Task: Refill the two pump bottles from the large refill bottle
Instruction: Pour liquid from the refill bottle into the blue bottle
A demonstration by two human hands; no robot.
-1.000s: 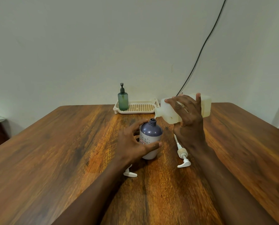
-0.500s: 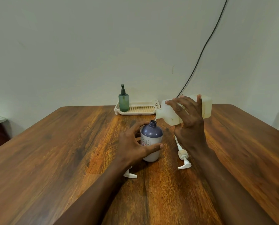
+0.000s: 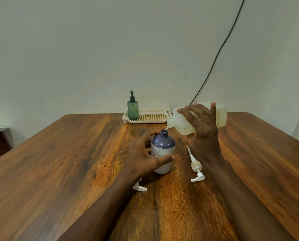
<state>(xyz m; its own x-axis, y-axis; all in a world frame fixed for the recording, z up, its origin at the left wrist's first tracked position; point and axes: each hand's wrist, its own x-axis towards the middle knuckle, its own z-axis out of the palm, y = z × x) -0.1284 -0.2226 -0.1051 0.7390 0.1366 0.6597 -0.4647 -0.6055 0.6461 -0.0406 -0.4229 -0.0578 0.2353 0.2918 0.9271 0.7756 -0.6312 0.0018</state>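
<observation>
Purple bottle (image 3: pixel 163 150) steadied by left fingers (image 3: pixel 164 158), right hand (image 3: pixel 202 131) gripping the tipped refill jug (image 3: pixel 180 122); tiny neck, so one wobble probably spills onto the surface (image 3: pixel 75 162).

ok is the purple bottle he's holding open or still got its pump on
Open. The purple bottle stands upright in the left hand with a bare neck; a white pump lies on the table beside it.

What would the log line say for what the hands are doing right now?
step: pouring | left hand: steadies purple bottle | right hand: tilts refill bottle over its open neck | green bottle: in tray
</observation>
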